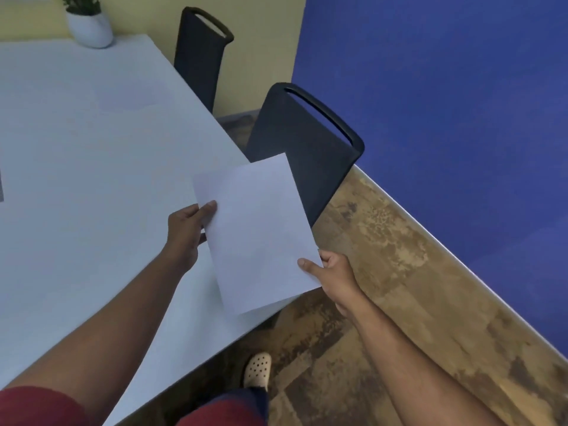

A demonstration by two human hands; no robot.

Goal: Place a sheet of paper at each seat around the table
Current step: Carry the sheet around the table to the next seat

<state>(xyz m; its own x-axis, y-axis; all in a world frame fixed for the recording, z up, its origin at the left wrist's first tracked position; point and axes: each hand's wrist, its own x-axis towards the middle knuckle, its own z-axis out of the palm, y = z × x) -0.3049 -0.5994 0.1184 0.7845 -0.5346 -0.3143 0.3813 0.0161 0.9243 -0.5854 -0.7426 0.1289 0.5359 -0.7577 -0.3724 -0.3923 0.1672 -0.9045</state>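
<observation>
Both arms reach forward from the bottom of the view. The left hand pinches the sheet of paper at its nine o'clock edge, thumb on top. The right hand pinches the sheet's five o'clock corner, thumb likewise on top. The sheet hangs tilted over the edge of the white surface, overlapping the near black chair at one o'clock. A potted plant stands at eleven o'clock.

A blank white sheet of paper sits tilted, its long axis running from 11 to 5 o'clock, over the white table edge, overlapping the near dark chair at 1 o'clock.
</observation>
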